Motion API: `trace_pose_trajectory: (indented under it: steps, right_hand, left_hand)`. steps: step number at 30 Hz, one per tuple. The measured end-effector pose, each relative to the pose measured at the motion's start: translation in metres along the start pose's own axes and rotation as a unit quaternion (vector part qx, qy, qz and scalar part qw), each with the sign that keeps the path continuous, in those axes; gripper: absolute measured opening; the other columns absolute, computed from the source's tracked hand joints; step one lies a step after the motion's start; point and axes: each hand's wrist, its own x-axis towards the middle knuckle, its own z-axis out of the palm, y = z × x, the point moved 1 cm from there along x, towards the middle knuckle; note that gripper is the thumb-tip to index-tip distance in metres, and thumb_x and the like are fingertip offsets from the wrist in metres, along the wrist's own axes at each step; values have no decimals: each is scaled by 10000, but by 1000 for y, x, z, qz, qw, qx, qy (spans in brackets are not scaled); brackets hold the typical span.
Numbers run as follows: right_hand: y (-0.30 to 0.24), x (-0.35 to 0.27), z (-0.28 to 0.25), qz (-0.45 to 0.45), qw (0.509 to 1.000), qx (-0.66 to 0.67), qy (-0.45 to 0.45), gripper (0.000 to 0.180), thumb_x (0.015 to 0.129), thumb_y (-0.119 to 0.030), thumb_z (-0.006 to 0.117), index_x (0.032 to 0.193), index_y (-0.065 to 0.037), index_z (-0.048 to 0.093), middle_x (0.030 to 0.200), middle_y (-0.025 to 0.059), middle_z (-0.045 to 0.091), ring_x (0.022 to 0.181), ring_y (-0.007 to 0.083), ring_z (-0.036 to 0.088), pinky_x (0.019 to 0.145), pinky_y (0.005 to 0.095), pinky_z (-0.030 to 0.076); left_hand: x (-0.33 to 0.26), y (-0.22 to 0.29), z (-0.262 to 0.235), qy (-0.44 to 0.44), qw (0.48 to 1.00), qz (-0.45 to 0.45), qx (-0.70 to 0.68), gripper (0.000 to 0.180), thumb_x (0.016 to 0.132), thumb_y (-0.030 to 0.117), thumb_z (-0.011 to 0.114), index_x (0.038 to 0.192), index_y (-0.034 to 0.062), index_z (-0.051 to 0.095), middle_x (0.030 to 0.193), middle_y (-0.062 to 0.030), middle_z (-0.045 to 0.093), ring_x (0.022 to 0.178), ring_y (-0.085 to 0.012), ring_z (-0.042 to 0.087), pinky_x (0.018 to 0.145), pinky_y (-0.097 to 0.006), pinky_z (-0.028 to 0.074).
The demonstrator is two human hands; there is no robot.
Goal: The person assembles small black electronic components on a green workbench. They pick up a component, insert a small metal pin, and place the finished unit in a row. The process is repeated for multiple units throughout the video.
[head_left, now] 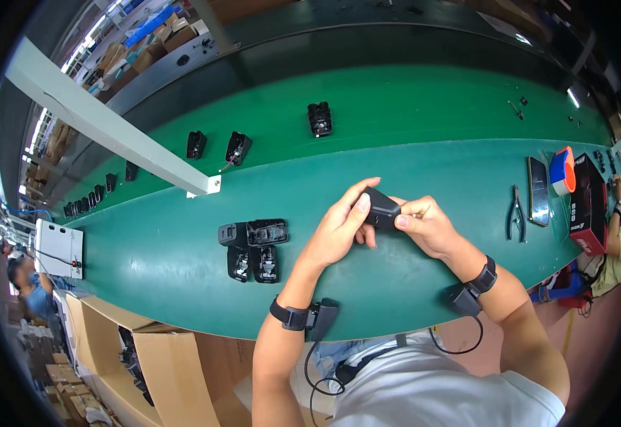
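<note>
Between my two hands, above the green table (pixel 175 263), is a small black plastic housing (pixel 381 208). My left hand (pixel 342 224) grips its left side, thumb on top. The fingers of my right hand (pixel 428 226) pinch its right end. Left of my hands, a cluster of several black housing shells (pixel 267 232) lies on the table, some with their hollow insides facing up. What is inside the housing I hold is hidden.
Beyond the table runs a green belt with more black housings (pixel 319 119). A pale post (pixel 125 135) stands at the left. Pliers (pixel 516 213), a phone-like device (pixel 538 191), a blue-orange roll (pixel 562 171) and a black-red box (pixel 587 205) lie right. An open carton (pixel 171 366) stands below left.
</note>
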Motion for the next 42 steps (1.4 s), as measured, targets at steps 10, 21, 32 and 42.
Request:
trace_pose_trajectory:
  steps: [10, 21, 32, 42]
  right_hand:
    - [15, 3, 5, 102, 976, 193, -1, 353, 965, -238, 614, 1245, -25, 584, 1237, 124, 624, 1146, 245, 594, 965, 417, 486]
    - [28, -2, -48, 42, 998, 50, -3, 388, 993, -278, 580, 1309, -60, 521, 1287, 87, 583, 1169, 202, 572, 943, 406, 515]
    - [24, -1, -34, 69, 989, 124, -43, 475, 996, -299, 586, 1390, -59, 474, 1406, 137, 510, 1341, 276, 466, 958, 391, 515]
    - [35, 0, -39, 62, 979, 193, 2, 565, 1013, -344, 543, 1439, -9, 384, 1414, 199, 474, 1322, 339, 475, 894, 353, 575]
  left_hand:
    - [-6, 4, -13, 58, 994, -56, 70, 349, 941, 266, 673, 1185, 20, 635, 761, -50, 673, 520, -80, 576, 483, -239, 446]
    - [0, -7, -26, 156, 928, 170, 292, 649, 618, 633, 799, 798, 16, 704, 620, -102, 654, 579, -282, 651, 538, -395, 489]
    - [6, -8, -18, 146, 930, 214, 262, 548, 695, 571, 761, 772, 31, 698, 559, -91, 598, 519, -267, 600, 487, -392, 435]
    - [3, -7, -6, 258, 839, 307, 367, 421, 814, 468, 687, 764, 52, 725, 596, -140, 633, 573, -318, 637, 536, -427, 489]
